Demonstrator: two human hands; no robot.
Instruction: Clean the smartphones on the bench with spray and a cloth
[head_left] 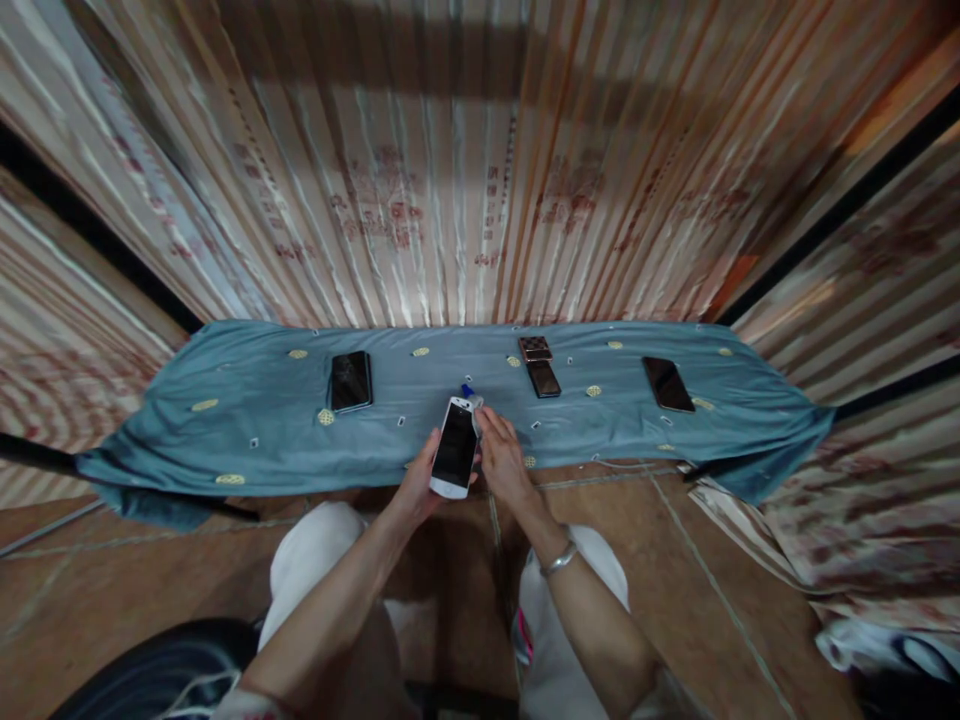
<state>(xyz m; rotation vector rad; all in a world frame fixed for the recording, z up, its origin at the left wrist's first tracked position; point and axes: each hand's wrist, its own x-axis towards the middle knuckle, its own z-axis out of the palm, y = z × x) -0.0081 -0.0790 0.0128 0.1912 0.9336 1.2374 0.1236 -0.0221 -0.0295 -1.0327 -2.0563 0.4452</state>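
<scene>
The left hand [420,487] is gripping a white-framed smartphone with a dark glass screen [454,447]. The phone is being held screen up and tilted slightly, its upper end pointing away from the person, above the near edge of the counter. The left fingers are wrapping the lower left side of the phone from beneath, with the thumb lying along its left edge; the bottom end of the phone is resting against the palm.

The right hand [501,458] is lying just beside the right edge of the phone. Its fingers [486,420] are closing on a small light-coloured cloth [475,405] at the upper right corner of the phone. A small blue item [466,390] is showing just beyond the top of the phone; what it is cannot be told. A metal bracelet [560,558] is sitting on the right wrist.

The counter is lying under a teal cloth with yellow oval motifs [247,420]. Four more devices are lying on it, well apart from the hands:
- a black phone [351,381] to the left;
- a small patterned brown device [535,348] touching a dark phone [543,378] beyond the right hand;
- a black phone [667,384] further right.

A wall of striped, printed sheeting [465,180] is standing behind the counter.
</scene>
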